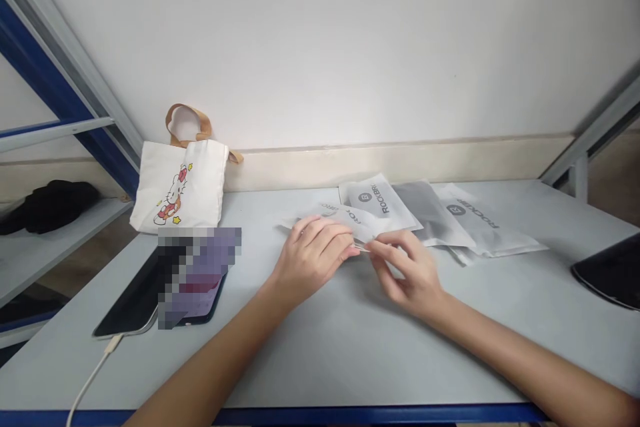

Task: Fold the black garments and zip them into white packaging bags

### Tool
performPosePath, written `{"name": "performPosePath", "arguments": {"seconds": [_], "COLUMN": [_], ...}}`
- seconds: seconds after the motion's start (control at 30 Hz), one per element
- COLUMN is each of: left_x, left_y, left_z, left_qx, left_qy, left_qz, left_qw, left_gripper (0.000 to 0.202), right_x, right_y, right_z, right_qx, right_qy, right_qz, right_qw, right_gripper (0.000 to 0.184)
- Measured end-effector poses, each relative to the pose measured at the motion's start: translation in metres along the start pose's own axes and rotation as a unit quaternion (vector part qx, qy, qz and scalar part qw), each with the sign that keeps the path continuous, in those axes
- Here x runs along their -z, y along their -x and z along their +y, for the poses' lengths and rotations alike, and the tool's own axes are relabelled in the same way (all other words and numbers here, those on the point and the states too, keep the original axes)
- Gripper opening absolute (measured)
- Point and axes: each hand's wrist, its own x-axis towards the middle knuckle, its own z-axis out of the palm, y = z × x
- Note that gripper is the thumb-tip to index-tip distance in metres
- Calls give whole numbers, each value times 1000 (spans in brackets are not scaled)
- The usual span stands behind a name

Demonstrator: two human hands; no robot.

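Observation:
Both of my hands meet over a frosted plastic bag [367, 221] with dark lettering, near the middle of the table. My left hand [316, 247] lies across its near part, fingers curled around the edge. The fingertips of my right hand [407, 270] pinch the bag's near right edge, close to my left thumb. Part of the bag is hidden under my left hand. Just behind it lies another printed frosted bag [385, 203], and a darker grey-filled bag [433, 213] overlaps that one. Further right rests one more printed bag [493, 223].
A white tote bag [200, 180] with a cartoon print leans at the back left. Before it lie a dark tablet [133, 300] with a white cable [95, 373] and a phone [213, 303], partly blurred out. A black object [613, 270] sits at the right edge. Metal frames flank the table [320, 360].

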Motion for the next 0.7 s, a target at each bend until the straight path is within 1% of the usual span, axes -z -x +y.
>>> {"name": "performPosePath", "arguments": {"seconds": [0.1, 0.17, 0.27, 0.37, 0.47, 0.53, 0.6, 0.67, 0.7], "left_x": [4, 7, 14, 20, 24, 24, 23, 20, 18], "left_y": [-2, -2, -1, 3, 9, 11, 11, 9, 8], "left_z": [-6, -11, -24, -44, -60, -60, -50, -32, -22], "left_qx": [16, 25, 51, 94, 138, 165, 172, 175, 180], "left_qy": [-14, -22, -51, -86, -95, -86, -63, -9, 30], "left_qz": [7, 18, 19, -8, -14, 5, 39, 74, 83], "left_qw": [1000, 999, 997, 992, 986, 983, 982, 982, 980], "left_gripper": [7, 7, 5, 6, 5, 5, 6, 10, 12], "right_x": [12, 21, 31, 36, 35, 33, 30, 26, 25], "right_y": [-6, -10, -15, -19, -21, -20, -19, -17, -16], "right_z": [0, 3, 11, 19, 23, 23, 23, 20, 19], "right_qx": [-29, -85, -199, -282, -327, -350, -357, -351, -345], "right_qy": [12, 7, -51, -125, -167, -200, -234, -244, -245], "right_qz": [58, 106, 173, 201, 194, 171, 136, 104, 88], "right_qw": [998, 991, 963, 930, 909, 899, 894, 898, 902], "right_gripper": [32, 25, 11, 5, 8, 11, 12, 11, 11]}}
